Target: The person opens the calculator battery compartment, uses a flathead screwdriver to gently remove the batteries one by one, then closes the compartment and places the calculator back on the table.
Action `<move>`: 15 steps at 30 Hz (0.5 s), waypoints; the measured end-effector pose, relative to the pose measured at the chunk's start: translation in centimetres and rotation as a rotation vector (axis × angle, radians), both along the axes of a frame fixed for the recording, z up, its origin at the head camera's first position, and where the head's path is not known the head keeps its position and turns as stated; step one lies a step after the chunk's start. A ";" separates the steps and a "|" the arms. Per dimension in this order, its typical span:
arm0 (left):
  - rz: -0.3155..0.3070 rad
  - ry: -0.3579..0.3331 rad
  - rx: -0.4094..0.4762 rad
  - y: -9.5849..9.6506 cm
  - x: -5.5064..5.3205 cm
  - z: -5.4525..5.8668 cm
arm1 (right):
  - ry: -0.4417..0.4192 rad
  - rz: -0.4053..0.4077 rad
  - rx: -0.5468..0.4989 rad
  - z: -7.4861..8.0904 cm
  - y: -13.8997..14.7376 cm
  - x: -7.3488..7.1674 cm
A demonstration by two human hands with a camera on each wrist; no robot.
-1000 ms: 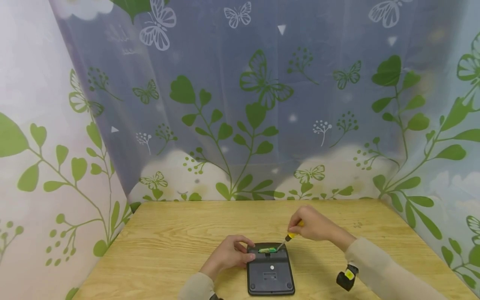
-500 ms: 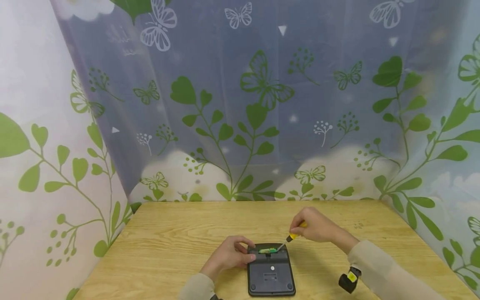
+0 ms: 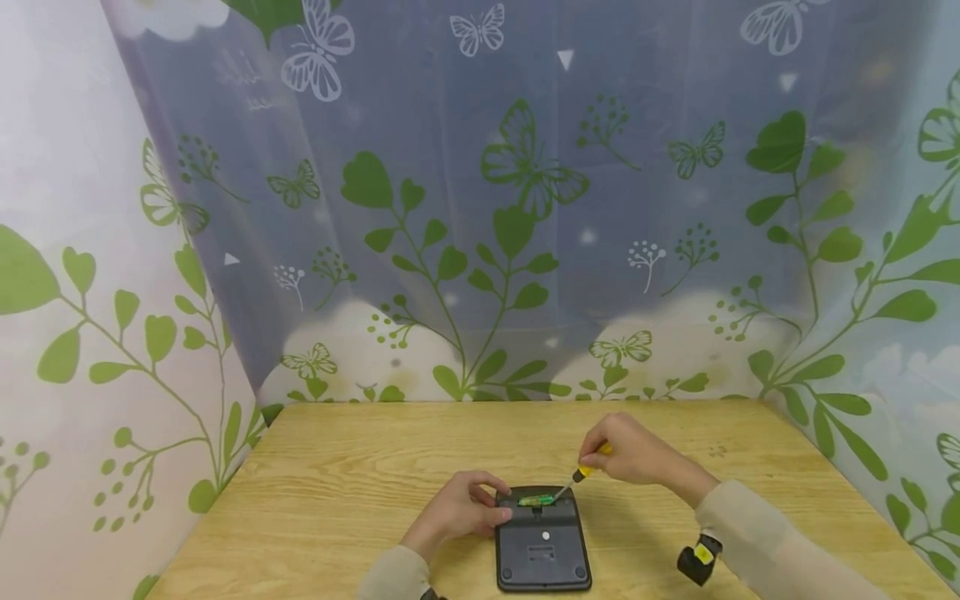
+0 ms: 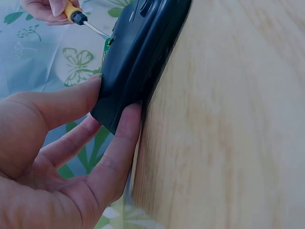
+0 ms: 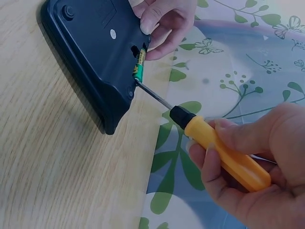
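Yellow-handled screwdriver (image 5: 224,152) pinched in right hand (image 3: 633,454); left hand (image 3: 457,508) pinches calculator (image 3: 542,542) corner.

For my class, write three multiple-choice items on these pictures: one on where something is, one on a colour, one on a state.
1. Where does the screwdriver tip rest?
A. on the table edge
B. at the green battery in the device's open bay
C. on the curtain

2. What colour is the screwdriver handle?
A. yellow
B. red
C. blue

3. How does the device lie?
A. standing on edge
B. held in the air
C. flat, back side up

Answers:
1 B: the screwdriver tip meets the battery in the device.
2 A: the handle in the right hand is yellow.
3 C: its back faces up on the table, steadied by the left hand.
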State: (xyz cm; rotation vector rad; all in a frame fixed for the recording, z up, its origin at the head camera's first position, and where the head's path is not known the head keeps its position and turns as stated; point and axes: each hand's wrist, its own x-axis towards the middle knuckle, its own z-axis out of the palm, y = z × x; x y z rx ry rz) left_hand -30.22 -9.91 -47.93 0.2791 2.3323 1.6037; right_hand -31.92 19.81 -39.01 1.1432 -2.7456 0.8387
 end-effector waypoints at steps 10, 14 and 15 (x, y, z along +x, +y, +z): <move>-0.006 0.010 -0.001 0.0 0.1 0.2 | 0.026 0.003 0.027 0.2 -0.3 0.2; -0.003 0.016 0.000 0.0 0.2 0.1 | 0.033 0.004 0.042 0.4 -0.5 0.4; -0.004 0.018 0.000 0.0 0.2 0.2 | 0.030 0.005 0.044 0.4 -0.5 0.4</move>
